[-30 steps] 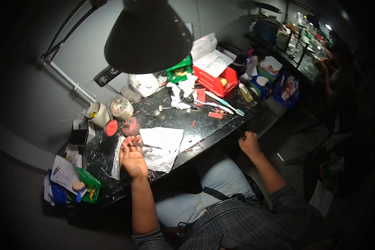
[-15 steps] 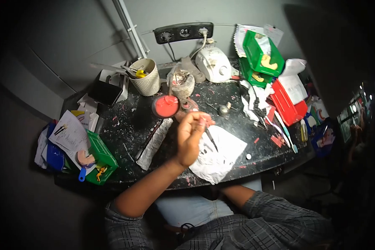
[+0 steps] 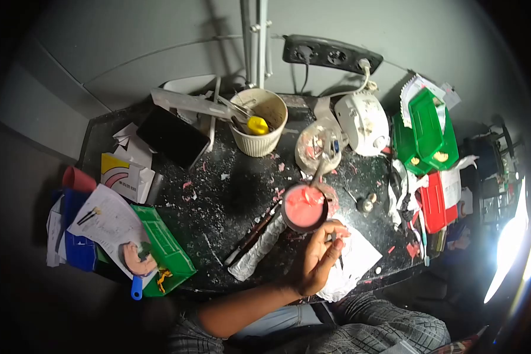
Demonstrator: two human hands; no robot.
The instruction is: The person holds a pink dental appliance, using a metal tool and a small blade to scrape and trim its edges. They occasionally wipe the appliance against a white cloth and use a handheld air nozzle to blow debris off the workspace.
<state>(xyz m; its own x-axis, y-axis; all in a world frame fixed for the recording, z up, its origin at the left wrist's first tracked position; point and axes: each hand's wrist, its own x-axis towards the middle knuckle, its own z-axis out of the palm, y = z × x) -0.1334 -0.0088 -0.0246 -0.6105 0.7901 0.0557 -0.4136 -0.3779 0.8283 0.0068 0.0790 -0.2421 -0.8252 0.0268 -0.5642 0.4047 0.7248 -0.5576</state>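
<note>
A small pink piece [image 3: 341, 234] is grasped between the thumb and fingertips of the left hand [image 3: 317, 262], which is held over the near part of the black worktable [image 3: 206, 206]. The piece is seen against the far-left part of a crumpled white sheet [image 3: 363, 253], just to the near right of a round dark-rimmed cup [image 3: 305, 217] filled with pink material. Whether a thin dark shape below the fingers is also gripped cannot be told. The right hand is not shown, so its grip cannot be told. To the left of the left hand, a crinkled silvery strip [image 3: 259, 251] is laid diagonally beside a dark slender tool [image 3: 251, 236]. Beyond the cup, a cloudy container [image 3: 318, 154] is placed between a ribbed white pot [image 3: 258, 143] of tools and a white machine with a knob [image 3: 361, 123]. A black flat-screened device [image 3: 172, 137] is seen at far left. At near left, a pink dental model [image 3: 137, 258] is rested on a printed paper [image 3: 109, 221] by a green bin [image 3: 171, 253]. At right, green bins [image 3: 426, 127] are stacked beyond a red bin [image 3: 433, 203].
</note>
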